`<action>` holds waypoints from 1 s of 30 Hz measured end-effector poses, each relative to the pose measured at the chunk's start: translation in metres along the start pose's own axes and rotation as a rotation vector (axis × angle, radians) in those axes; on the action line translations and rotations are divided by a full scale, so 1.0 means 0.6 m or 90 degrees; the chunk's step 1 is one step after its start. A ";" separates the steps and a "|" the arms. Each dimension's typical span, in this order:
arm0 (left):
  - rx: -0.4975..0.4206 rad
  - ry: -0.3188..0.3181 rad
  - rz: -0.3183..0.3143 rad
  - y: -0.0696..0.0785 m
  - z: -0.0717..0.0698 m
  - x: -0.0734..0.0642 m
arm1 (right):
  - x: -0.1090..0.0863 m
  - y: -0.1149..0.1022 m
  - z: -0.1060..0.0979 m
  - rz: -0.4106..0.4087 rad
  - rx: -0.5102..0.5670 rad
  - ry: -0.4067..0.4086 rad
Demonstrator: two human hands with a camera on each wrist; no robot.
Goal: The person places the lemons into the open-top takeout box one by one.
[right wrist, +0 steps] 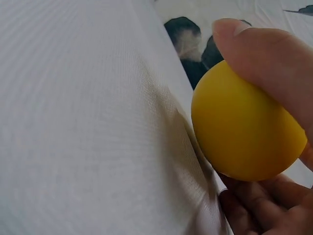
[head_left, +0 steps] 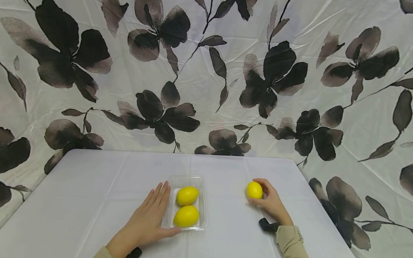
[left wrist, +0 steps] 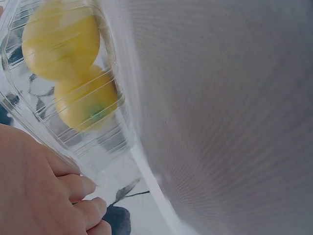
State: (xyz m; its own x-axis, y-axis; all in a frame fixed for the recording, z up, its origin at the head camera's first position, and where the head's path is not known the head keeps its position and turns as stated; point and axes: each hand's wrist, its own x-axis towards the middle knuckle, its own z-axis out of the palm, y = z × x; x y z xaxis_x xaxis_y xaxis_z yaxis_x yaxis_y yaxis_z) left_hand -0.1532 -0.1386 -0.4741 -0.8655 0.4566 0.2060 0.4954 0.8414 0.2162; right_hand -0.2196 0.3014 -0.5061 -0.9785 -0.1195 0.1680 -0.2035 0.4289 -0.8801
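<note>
A clear plastic container (head_left: 202, 202) stands on the white table with two yellow lemons inside, the far lemon (head_left: 187, 195) and the near lemon (head_left: 186, 216). Along its left side lies my left hand (head_left: 146, 218), fingers straight and the thumb spread at the near left corner. The left wrist view shows both lemons through the ribbed clear wall (left wrist: 105, 142). To the right, apart from the container, my right hand (head_left: 272, 202) grips a third lemon (head_left: 254, 190) between thumb and fingers. In the right wrist view this lemon (right wrist: 244, 125) is close to the cloth.
A white cloth covers the table (head_left: 96, 200), whose far edge meets a floral curtain (head_left: 222, 71). A black strap device (head_left: 269, 225) sits at my right wrist. Bare cloth lies between the container and the right hand.
</note>
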 end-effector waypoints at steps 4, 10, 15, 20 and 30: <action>0.001 -0.001 -0.001 -0.001 0.001 0.000 | -0.004 -0.031 0.003 -0.003 0.017 -0.009; 0.008 0.005 -0.001 -0.001 0.001 -0.002 | 0.014 -0.034 0.012 -0.034 0.016 -0.010; 0.008 0.004 -0.004 -0.001 0.001 -0.003 | 0.031 -0.056 0.028 -0.054 0.023 -0.019; 0.009 0.001 -0.006 0.000 0.002 -0.003 | 0.040 -0.088 0.054 -0.063 0.010 -0.040; 0.006 0.000 -0.004 0.002 0.000 -0.002 | 0.030 -0.210 0.099 -0.098 0.000 -0.115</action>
State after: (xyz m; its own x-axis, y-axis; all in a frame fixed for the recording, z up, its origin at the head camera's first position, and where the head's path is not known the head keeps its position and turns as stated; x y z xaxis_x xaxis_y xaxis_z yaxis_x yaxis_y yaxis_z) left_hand -0.1516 -0.1384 -0.4740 -0.8682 0.4519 0.2048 0.4898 0.8467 0.2079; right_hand -0.2098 0.1919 -0.4184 -0.9144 -0.3411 0.2179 -0.3494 0.3937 -0.8503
